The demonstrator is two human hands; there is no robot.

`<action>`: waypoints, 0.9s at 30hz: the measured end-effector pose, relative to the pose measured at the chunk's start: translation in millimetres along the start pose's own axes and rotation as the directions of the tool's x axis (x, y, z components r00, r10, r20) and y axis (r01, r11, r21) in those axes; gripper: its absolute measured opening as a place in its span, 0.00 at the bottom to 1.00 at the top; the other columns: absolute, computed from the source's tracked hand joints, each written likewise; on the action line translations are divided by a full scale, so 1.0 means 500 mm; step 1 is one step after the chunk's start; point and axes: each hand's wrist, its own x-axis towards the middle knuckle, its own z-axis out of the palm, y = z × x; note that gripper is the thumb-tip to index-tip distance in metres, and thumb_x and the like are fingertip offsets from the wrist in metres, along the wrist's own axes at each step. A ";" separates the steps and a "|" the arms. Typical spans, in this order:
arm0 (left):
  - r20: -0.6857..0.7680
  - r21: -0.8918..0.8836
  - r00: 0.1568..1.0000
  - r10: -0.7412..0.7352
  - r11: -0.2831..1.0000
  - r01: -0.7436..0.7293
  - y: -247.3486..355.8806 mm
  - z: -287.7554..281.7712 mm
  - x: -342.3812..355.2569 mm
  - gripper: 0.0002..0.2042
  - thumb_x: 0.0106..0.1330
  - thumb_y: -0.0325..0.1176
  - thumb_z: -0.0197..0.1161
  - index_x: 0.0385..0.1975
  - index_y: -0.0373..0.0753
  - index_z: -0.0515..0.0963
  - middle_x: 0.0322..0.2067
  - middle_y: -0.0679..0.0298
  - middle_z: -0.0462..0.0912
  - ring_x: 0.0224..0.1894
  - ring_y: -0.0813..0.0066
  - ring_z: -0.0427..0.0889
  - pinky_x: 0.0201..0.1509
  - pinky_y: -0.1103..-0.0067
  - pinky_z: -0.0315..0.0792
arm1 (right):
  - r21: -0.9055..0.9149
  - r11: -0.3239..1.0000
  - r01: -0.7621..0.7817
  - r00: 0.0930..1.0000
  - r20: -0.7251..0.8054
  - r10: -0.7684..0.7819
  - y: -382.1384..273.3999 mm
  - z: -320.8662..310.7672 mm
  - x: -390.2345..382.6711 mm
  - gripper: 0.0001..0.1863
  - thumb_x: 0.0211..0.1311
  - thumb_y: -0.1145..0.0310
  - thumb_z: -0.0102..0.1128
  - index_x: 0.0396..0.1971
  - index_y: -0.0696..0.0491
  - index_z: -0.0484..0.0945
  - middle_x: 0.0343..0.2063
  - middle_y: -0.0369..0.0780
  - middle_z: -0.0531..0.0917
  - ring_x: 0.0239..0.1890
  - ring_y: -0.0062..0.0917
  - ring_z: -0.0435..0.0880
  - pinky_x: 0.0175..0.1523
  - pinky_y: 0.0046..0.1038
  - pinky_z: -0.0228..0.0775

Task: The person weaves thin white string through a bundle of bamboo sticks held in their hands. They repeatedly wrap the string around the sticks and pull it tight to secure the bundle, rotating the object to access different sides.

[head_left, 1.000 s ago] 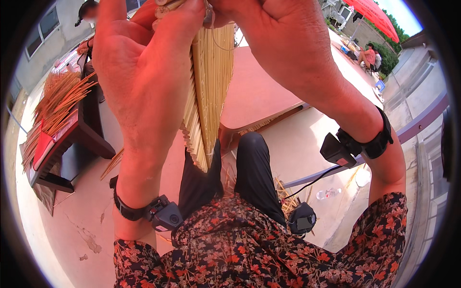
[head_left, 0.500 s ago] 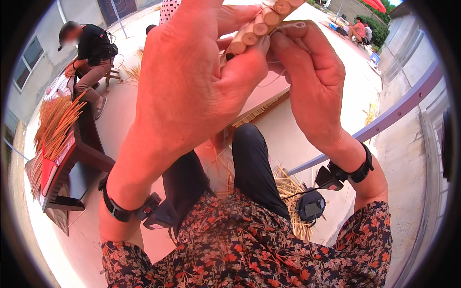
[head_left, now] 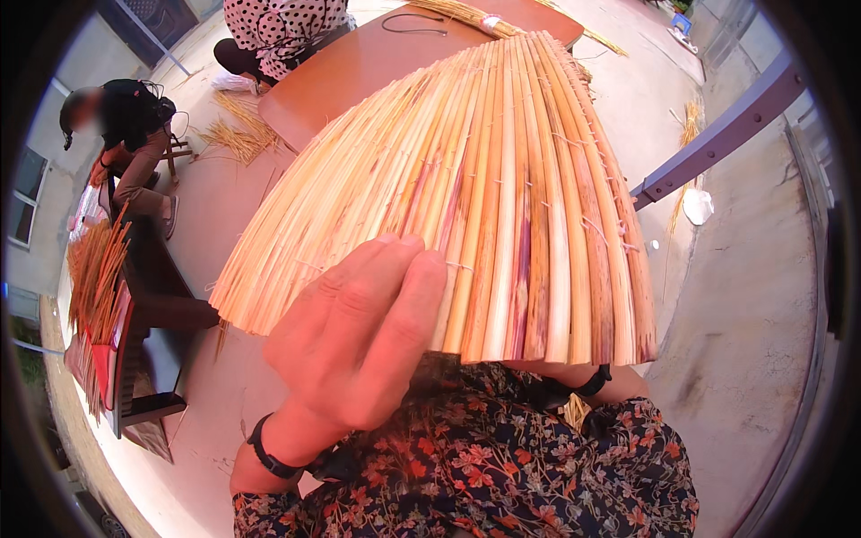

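Note:
A curved, fan-like panel of pale reed stalks (head_left: 489, 206), some streaked purple and brown, fills the middle of the view, with thin threads stitched across it and loose thread ends near its right side. My left hand (head_left: 359, 327) grips its lower edge, fingers lying together over the top face, thumb out of sight. My right hand (head_left: 556, 369) is behind the panel's lower right part; only a sliver of it and the wrist show, so its fingers are hidden.
Behind the panel stand a reddish table (head_left: 332, 63) and a person in polka dots (head_left: 278, 27). At left, a seated person (head_left: 134, 121) works by a dark bench (head_left: 166, 269) bearing reddish stalks (head_left: 94, 278). A purple metal bar (head_left: 717, 134) runs at right; straw (head_left: 238, 130) lies on the ground.
The panel, earlier held upright and end-on high between both hands, is now spread out facing me. My left hand moved down onto its lower edge; my right hand went behind it.

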 end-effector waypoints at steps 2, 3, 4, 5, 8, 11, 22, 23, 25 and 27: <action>0.018 -0.004 1.000 0.000 1.000 0.000 0.002 -0.001 -0.017 0.12 0.54 0.24 0.64 0.38 0.30 0.82 0.37 0.53 0.84 0.37 0.61 0.87 0.41 0.76 0.81 | 0.006 0.999 0.035 0.999 0.000 -0.035 0.001 0.014 -0.007 0.08 0.66 0.80 0.56 0.43 0.61 0.80 0.34 0.37 0.85 0.35 0.19 0.84 0.42 0.22 0.76; 0.031 -0.010 0.999 0.006 1.000 -0.005 0.004 -0.003 -0.017 0.11 0.54 0.24 0.64 0.38 0.31 0.82 0.37 0.54 0.84 0.37 0.62 0.87 0.41 0.76 0.81 | 0.006 0.999 0.048 0.999 -0.002 -0.048 0.002 0.017 -0.005 0.08 0.66 0.80 0.56 0.42 0.61 0.81 0.34 0.37 0.85 0.35 0.19 0.84 0.41 0.22 0.76; 0.045 -0.016 0.999 0.012 1.000 -0.011 0.007 -0.006 -0.017 0.11 0.55 0.23 0.65 0.38 0.31 0.83 0.37 0.55 0.84 0.37 0.63 0.87 0.41 0.77 0.82 | 0.009 0.998 0.065 0.998 -0.006 -0.065 0.004 0.020 -0.005 0.08 0.66 0.80 0.56 0.42 0.61 0.81 0.34 0.37 0.85 0.34 0.20 0.84 0.41 0.22 0.76; 0.058 -0.023 0.998 0.019 1.000 -0.017 0.010 -0.009 -0.017 0.10 0.55 0.23 0.65 0.38 0.32 0.83 0.37 0.55 0.84 0.37 0.63 0.87 0.41 0.77 0.82 | 0.015 0.997 0.075 0.997 -0.011 -0.075 0.004 0.024 -0.007 0.08 0.66 0.80 0.56 0.42 0.61 0.81 0.33 0.37 0.85 0.34 0.20 0.84 0.41 0.22 0.76; 0.017 -0.086 0.999 0.048 0.995 -0.047 0.013 -0.010 -0.028 0.10 0.56 0.23 0.66 0.38 0.35 0.83 0.36 0.61 0.83 0.36 0.67 0.86 0.40 0.79 0.81 | 0.008 0.995 0.095 0.995 -0.007 -0.095 0.006 0.035 -0.004 0.08 0.66 0.79 0.57 0.42 0.60 0.81 0.33 0.37 0.85 0.33 0.20 0.84 0.40 0.23 0.76; -0.018 -0.069 0.999 0.029 0.997 -0.031 0.021 -0.009 -0.042 0.09 0.55 0.23 0.68 0.37 0.39 0.83 0.35 0.65 0.82 0.36 0.70 0.85 0.38 0.81 0.81 | 0.005 0.995 0.104 0.995 0.008 -0.104 0.009 0.038 0.001 0.08 0.65 0.79 0.57 0.42 0.60 0.81 0.32 0.37 0.85 0.32 0.20 0.84 0.39 0.23 0.76; -0.024 -0.014 0.996 -0.091 0.996 0.090 0.016 -0.021 -0.058 0.14 0.49 0.24 0.71 0.37 0.42 0.84 0.35 0.66 0.80 0.33 0.73 0.81 0.33 0.84 0.77 | -0.007 0.986 0.165 0.986 0.043 -0.164 0.014 0.065 0.032 0.07 0.65 0.78 0.58 0.41 0.59 0.82 0.29 0.37 0.84 0.29 0.22 0.84 0.37 0.25 0.75; -0.038 0.026 0.991 -0.128 0.991 0.129 0.018 -0.032 -0.068 0.14 0.48 0.24 0.71 0.37 0.42 0.84 0.35 0.65 0.79 0.32 0.72 0.81 0.33 0.84 0.77 | 0.024 0.983 0.180 0.981 0.071 -0.181 0.019 0.083 0.040 0.07 0.65 0.78 0.58 0.41 0.59 0.82 0.29 0.37 0.84 0.29 0.22 0.84 0.37 0.25 0.75; -0.104 -0.010 0.987 -0.126 0.992 0.126 0.004 -0.015 -0.051 0.15 0.48 0.24 0.72 0.38 0.40 0.84 0.36 0.64 0.79 0.33 0.71 0.80 0.34 0.82 0.77 | -0.035 0.978 0.206 0.978 0.037 -0.205 0.025 0.076 0.056 0.07 0.65 0.77 0.58 0.41 0.59 0.82 0.29 0.37 0.84 0.28 0.22 0.84 0.36 0.26 0.75; -0.108 -0.030 0.982 -0.155 0.988 0.153 -0.016 -0.006 -0.041 0.15 0.48 0.24 0.72 0.39 0.38 0.84 0.36 0.62 0.79 0.33 0.69 0.80 0.35 0.80 0.77 | -0.087 0.970 0.228 0.974 0.038 -0.225 0.040 0.074 0.078 0.07 0.65 0.77 0.59 0.41 0.58 0.82 0.28 0.37 0.84 0.28 0.22 0.84 0.36 0.26 0.75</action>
